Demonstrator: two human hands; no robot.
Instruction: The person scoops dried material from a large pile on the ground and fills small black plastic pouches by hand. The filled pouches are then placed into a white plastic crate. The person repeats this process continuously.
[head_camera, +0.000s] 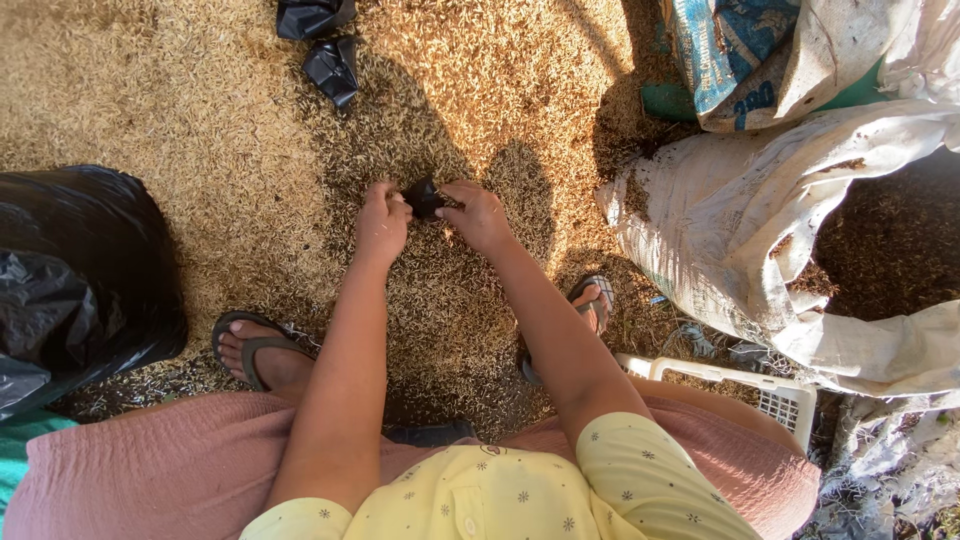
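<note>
Both my arms reach down and forward over a floor covered in rice husk (180, 110). My left hand (381, 222) and my right hand (477, 214) meet around a small black plastic bag (424, 197), each pinching one side of it. The bag is crumpled and small, held just above the husk. Two more small black plastic bags (330, 68) (310, 15) lie on the husk farther ahead.
A large black plastic sack (80, 270) stands at the left. An open white woven sack (740, 220) with dark husk inside lies at the right, with more sacks (760, 55) behind it. A white plastic basket (770, 395) sits by my right sandalled foot (590, 300).
</note>
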